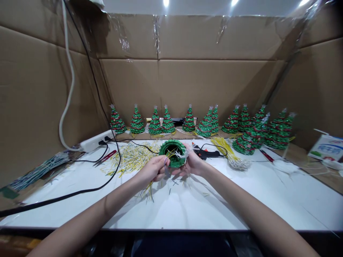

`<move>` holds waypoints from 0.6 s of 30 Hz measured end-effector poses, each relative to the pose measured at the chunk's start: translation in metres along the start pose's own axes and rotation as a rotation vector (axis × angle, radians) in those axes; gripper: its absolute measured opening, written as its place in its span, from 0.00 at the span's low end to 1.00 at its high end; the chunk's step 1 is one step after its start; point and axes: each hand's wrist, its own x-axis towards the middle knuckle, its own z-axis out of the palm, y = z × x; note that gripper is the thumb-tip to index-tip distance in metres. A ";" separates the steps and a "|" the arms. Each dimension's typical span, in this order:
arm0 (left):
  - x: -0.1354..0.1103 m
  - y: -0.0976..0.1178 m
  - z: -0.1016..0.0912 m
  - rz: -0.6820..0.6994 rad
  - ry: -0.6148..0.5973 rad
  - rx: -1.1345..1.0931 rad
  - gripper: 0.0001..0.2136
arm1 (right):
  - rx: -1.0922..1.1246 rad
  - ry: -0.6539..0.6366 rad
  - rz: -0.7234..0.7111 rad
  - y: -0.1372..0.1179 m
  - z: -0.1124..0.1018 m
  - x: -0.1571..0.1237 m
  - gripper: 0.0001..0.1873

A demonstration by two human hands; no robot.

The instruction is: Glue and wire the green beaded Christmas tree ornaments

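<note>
Our right grip [194, 163], fingers partly hidden, clamps the green Christmas tree [176, 164] left of the glue gun [207, 154]; its hollow base faces us, its tip unseen. Our left grip [154, 167] pinches yellow wires [169, 154].

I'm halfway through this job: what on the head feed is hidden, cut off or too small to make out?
All in the head view:
Inside of the green hollow piece: dark, with yellow wires crossing its opening.
Its far end: hidden behind its own rim.
Wire stretch gripped by the left hand: covered by the fingers.
Carton: cut off by the right edge; fine print too small.
Black cable: runs out past the left edge.
</note>
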 end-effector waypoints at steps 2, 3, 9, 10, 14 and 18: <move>0.002 -0.002 -0.002 0.021 0.007 0.002 0.16 | -0.094 0.013 0.035 -0.001 -0.004 0.002 0.43; 0.003 -0.002 -0.003 0.028 0.010 -0.001 0.16 | -0.147 0.030 0.035 -0.002 -0.005 0.002 0.44; 0.005 -0.006 -0.005 0.022 0.020 -0.019 0.17 | -0.497 0.174 0.024 -0.014 -0.007 -0.009 0.43; 0.006 -0.007 -0.005 0.020 0.023 -0.020 0.17 | -0.579 0.226 0.004 -0.018 -0.007 -0.014 0.40; 0.006 -0.012 -0.003 0.013 0.044 -0.022 0.16 | -1.006 0.649 -0.462 -0.038 0.005 -0.049 0.19; 0.005 -0.019 -0.004 -0.014 0.044 -0.020 0.15 | -1.473 0.800 -1.312 -0.042 0.051 -0.112 0.08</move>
